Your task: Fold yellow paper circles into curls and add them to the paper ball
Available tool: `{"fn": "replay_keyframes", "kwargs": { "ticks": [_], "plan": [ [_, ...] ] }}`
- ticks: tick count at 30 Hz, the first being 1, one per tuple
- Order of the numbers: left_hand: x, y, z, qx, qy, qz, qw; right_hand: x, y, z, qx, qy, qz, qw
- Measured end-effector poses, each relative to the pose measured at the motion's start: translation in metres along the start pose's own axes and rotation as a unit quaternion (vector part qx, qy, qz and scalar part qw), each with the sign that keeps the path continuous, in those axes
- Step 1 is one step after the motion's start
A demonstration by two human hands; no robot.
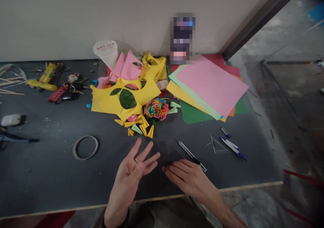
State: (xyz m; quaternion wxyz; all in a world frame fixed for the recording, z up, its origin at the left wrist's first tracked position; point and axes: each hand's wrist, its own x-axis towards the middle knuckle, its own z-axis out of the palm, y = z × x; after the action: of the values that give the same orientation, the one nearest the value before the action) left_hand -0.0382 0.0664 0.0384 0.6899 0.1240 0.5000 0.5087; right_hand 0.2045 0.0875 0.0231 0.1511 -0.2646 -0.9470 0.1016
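Head view. Item: one cutter knife [189, 153], lying flat on the dark table [58, 177], just beyond the right hand [183, 175]. Its long axis is slanting from far left to near right, the near end reaching close beside that hand's knuckles. Appearance: slim, straight, pale silvery body with a black part towards the near end; which end is carrying the blade cannot be told.

Item: folded paper pieces [150, 132], yellow and pale green, narrow and cone-like, lying loosely beyond the left hand [138, 165] and pointing various ways. A ball of multicoloured paper curls [157, 109] is sitting just behind them.

Hands: the left is rising above the table, palm partly showing, fingers opening apart and gripping nothing, a ring [136, 160] showing. The right is lying low, back upward, fingers close together and bending downward; whether they are holding anything underneath cannot be told.
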Motion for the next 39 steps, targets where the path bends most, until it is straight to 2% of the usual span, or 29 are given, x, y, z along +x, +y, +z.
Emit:
{"fn": "replay_keyframes", "kwargs": {
  "ticks": [2, 3, 6, 10, 11, 14, 18, 21, 24, 29, 33, 39],
  "plan": [
    [-0.006, 0.002, -0.007, 0.098, -0.045, -0.026, 0.994, 0.000, 0.000, -0.001, 0.000, -0.010, 0.000, 1.000],
    [-0.009, 0.003, -0.009, 0.156, -0.046, -0.022, 0.986, -0.001, 0.000, -0.001, 0.001, -0.014, 0.000, 1.000],
    [-0.015, 0.006, -0.011, 0.299, -0.007, 0.026, 0.954, -0.002, 0.004, -0.003, 0.003, -0.028, 0.008, 1.000],
    [-0.015, 0.004, -0.011, 0.400, 0.033, 0.101, 0.910, 0.008, 0.025, -0.013, -0.021, -0.056, 0.071, 0.996],
    [-0.014, 0.002, -0.011, 0.422, 0.032, 0.117, 0.899, 0.015, 0.034, -0.016, -0.021, -0.056, 0.080, 0.995],
    [-0.011, -0.007, -0.009, 0.470, 0.003, 0.148, 0.870, 0.047, 0.066, -0.022, 0.000, 0.008, 0.131, 0.991],
    [-0.015, -0.021, -0.003, 0.486, -0.044, 0.174, 0.855, 0.102, 0.108, -0.022, -0.024, -0.003, 0.158, 0.987],
    [-0.022, -0.029, -0.001, 0.479, -0.074, 0.182, 0.856, 0.132, 0.128, -0.018, -0.042, -0.031, 0.086, 0.995],
    [-0.029, -0.033, -0.005, 0.458, -0.108, 0.148, 0.870, 0.144, 0.138, -0.014, -0.054, -0.061, 0.025, 0.996],
    [-0.032, -0.028, -0.010, 0.405, -0.165, 0.075, 0.896, 0.136, 0.145, -0.011, -0.019, -0.022, 0.056, 0.998],
    [-0.028, -0.025, -0.009, 0.386, -0.155, 0.069, 0.907, 0.123, 0.144, -0.018, 0.074, 0.019, 0.073, 0.994],
    [-0.019, -0.025, -0.005, 0.285, -0.102, 0.090, 0.949, 0.101, 0.133, -0.028, 0.208, 0.067, 0.088, 0.972]
  ]
}}
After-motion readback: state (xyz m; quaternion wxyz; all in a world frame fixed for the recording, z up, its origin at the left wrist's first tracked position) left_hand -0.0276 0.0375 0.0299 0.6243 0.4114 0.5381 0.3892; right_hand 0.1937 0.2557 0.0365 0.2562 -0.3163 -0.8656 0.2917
